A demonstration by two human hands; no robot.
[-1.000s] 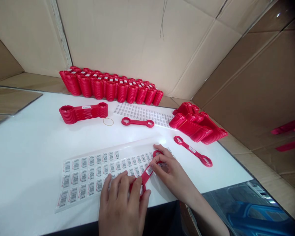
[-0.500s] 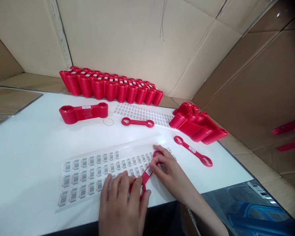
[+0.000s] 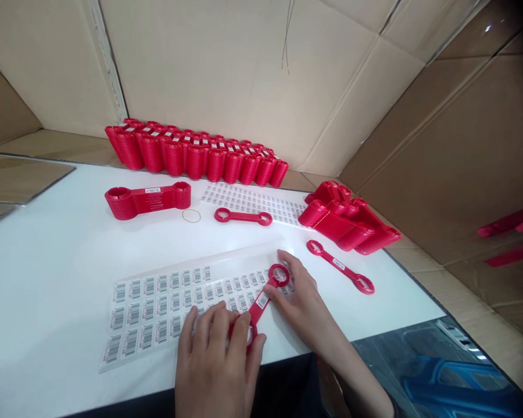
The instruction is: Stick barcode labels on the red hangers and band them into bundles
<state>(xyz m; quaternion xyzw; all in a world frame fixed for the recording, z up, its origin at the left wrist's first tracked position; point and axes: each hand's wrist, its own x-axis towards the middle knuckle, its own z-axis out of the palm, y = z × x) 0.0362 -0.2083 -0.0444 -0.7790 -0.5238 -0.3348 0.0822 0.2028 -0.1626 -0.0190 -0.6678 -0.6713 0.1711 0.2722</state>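
A red plastic piece with a ring at each end lies slantwise over a sheet of barcode stickers. On its narrow bar is a white barcode sticker. My left hand grips the lower ring between thumb and index finger, partly covering it, with its other fingers over the sheet. Beside the upper ring is my right hand, its thumb touching the bar by the sticker and its fingers stretched out past the ring. To the right lies another stickered red piece.
A long row of bundled red pieces stands against the cardboard wall. More bundles are at the right. A stickered stack, a rubber band, a single red piece and a second sticker sheet lie behind.
My right hand's index finger and thumb have parted, and the hand has drawn slightly to the right, uncovering the upper ring and the sticker. My left hand keeps its place.
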